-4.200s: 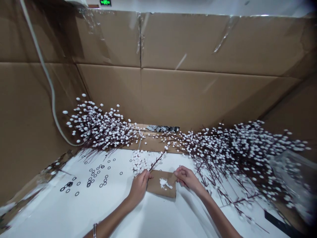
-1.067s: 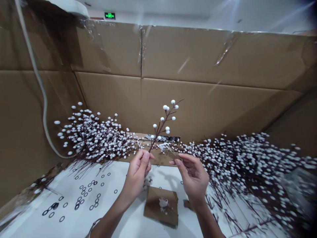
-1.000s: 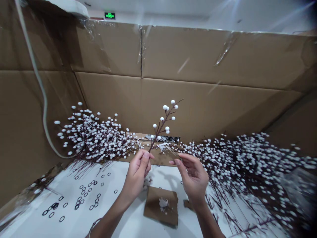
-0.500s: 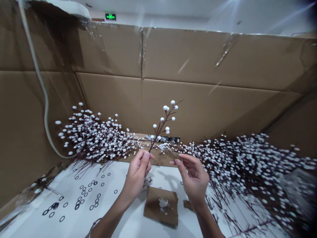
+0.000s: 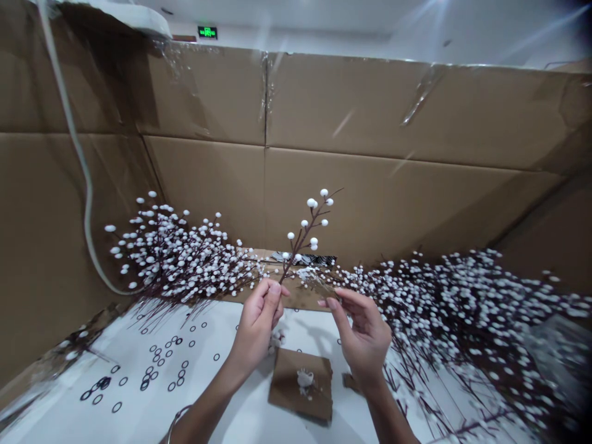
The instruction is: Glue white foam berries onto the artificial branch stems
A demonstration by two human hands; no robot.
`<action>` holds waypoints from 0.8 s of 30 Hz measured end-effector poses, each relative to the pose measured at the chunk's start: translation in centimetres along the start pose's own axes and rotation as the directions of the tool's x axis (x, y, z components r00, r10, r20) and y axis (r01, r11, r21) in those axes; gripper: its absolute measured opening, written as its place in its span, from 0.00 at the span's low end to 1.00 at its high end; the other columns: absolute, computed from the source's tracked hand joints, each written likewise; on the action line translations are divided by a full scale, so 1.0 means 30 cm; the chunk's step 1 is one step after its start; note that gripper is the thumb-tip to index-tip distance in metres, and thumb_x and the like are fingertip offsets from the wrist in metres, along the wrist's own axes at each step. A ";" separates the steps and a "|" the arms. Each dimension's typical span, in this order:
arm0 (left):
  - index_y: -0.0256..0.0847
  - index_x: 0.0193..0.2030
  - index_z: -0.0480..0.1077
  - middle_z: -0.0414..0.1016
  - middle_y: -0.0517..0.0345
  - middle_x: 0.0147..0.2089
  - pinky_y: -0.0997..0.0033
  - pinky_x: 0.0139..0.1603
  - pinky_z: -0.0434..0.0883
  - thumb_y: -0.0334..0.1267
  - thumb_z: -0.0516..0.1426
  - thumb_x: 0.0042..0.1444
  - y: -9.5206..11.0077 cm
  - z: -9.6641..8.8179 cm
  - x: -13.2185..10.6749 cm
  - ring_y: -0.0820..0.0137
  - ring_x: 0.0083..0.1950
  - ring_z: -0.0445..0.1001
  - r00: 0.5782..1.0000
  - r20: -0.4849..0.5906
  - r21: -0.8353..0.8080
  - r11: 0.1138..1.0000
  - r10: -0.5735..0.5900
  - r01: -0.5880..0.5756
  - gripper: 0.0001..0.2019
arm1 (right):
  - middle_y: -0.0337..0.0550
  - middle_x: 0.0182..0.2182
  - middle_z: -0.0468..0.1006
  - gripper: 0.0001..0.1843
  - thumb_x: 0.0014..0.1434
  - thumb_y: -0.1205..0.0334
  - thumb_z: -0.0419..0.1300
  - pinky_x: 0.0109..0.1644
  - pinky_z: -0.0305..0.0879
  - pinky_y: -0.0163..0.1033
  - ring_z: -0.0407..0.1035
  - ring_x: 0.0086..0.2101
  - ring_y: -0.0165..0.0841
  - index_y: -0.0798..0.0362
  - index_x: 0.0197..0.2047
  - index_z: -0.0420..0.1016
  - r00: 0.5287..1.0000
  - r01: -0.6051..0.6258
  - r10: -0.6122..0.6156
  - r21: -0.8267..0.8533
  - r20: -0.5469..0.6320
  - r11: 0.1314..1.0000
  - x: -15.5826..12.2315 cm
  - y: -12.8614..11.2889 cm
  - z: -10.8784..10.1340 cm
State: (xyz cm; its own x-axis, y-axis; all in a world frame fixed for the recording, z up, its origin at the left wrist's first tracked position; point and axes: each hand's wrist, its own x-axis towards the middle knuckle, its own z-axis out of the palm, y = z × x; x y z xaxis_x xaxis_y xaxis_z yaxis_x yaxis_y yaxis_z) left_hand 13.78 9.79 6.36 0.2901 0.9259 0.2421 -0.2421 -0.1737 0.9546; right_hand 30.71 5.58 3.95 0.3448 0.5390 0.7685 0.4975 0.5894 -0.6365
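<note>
Head view: left hand [image 5: 256, 317] pinching tilted berry twig [image 5: 304, 234]; right hand [image 5: 366, 336] pinching thin blurred piece [image 5: 326, 285].

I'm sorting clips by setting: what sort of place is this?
Probably an indoor handcraft workstation: tall cardboard walls screen a white work surface, and bunches of white-berried branches lie at its left and right.

A slender, dark-brown branch with round white berries [image 5: 303, 236], tip up and leaning right, its lower end in the left hand [image 5: 259, 317]; a thin, pale sliver [image 5: 325, 285], blurred, in the right hand [image 5: 363, 333].
</note>
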 end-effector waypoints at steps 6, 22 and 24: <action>0.39 0.38 0.64 0.49 0.68 0.21 0.78 0.21 0.48 0.49 0.49 0.67 -0.006 -0.003 0.002 0.78 0.22 0.47 1.000 0.001 0.005 1.000 0.008 -0.008 0.15 | 0.40 0.36 0.80 0.16 0.57 0.73 0.63 0.41 0.77 0.37 0.79 0.35 0.32 0.49 0.48 0.74 1.000 0.007 -0.008 -0.011 -0.026 1.000 0.005 -0.001 -0.001; 0.39 0.40 0.66 0.48 0.68 0.22 0.78 0.21 0.48 0.50 0.52 0.65 -0.012 0.005 -0.008 0.78 0.23 0.47 0.998 0.047 0.066 0.997 -0.039 0.036 0.15 | 0.44 0.33 0.80 0.12 0.56 0.67 0.65 0.35 0.77 0.36 0.79 0.32 0.34 0.55 0.44 0.72 0.933 -0.035 0.028 -0.011 -0.359 0.999 0.066 -0.040 -0.035; 0.39 0.40 0.66 0.49 0.67 0.23 0.78 0.21 0.47 0.51 0.52 0.65 -0.012 0.010 -0.011 0.78 0.23 0.47 0.997 0.056 0.090 0.995 -0.048 0.043 0.15 | 0.44 0.33 0.80 0.11 0.56 0.66 0.65 0.35 0.77 0.36 0.79 0.32 0.34 0.55 0.43 0.72 0.926 -0.033 0.026 -0.013 -0.375 0.999 0.073 -0.036 -0.039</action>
State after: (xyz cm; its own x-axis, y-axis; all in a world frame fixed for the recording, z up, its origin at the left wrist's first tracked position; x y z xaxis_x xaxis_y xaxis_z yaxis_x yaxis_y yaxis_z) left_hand 14.05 9.44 5.98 0.3524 0.9130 0.2054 -0.1454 -0.1634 0.9758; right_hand 31.86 5.41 6.38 0.6312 0.2887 0.7199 0.4961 0.5632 -0.6608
